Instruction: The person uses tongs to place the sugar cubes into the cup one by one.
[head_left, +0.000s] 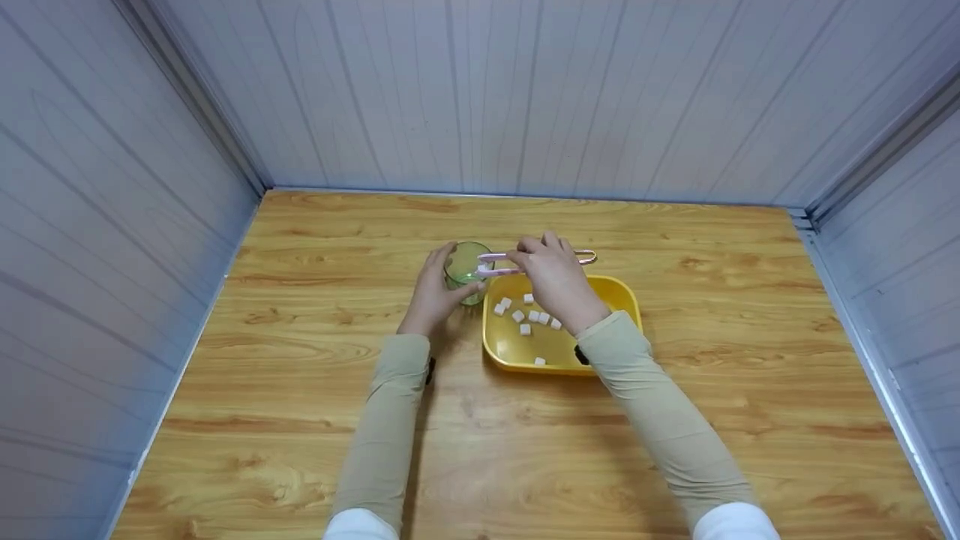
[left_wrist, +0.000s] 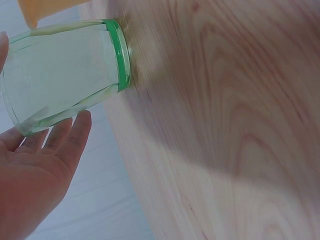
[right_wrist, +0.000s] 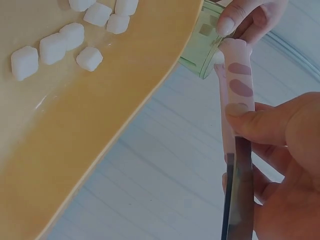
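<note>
My left hand (head_left: 433, 296) steadies a clear green glass (head_left: 466, 256), with the fingers on its far side and the thumb near the rim. In the left wrist view the glass (left_wrist: 65, 75) stands upright on the table. My right hand (head_left: 556, 283) pinches a pair of pink tongs (right_wrist: 239, 75) with metal arms. Between the tong tips is a small white cube (right_wrist: 218, 56), at the glass's mouth. Beneath the right hand lies a yellow tray (head_left: 517, 355) holding several white cubes (head_left: 525, 329), which look like sugar cubes.
The wood-grain table (head_left: 337, 420) is enclosed by pale panelled walls (head_left: 487, 97) at the back and both sides. The tray sits directly right of the glass. A small black object (head_left: 582, 355) shows at the right wrist.
</note>
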